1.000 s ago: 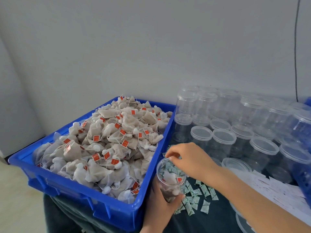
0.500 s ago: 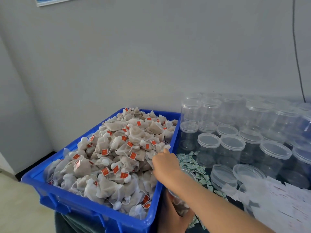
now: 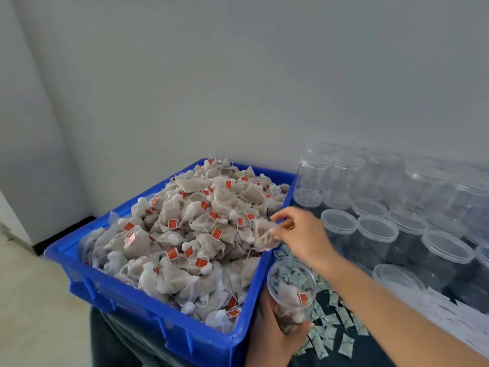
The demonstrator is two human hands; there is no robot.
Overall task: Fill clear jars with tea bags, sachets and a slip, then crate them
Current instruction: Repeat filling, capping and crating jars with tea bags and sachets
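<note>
Head view: we see the right hand (image 3: 299, 234), dipped into the blue crate (image 3: 169, 321) half a second ago, now lifted at centre frame, fingers pinching a tea bag (image 3: 263, 235) — the left hand (image 3: 275, 337) grips the part-filled jar (image 3: 291, 295) at lower centre, ready for another bag.
</note>
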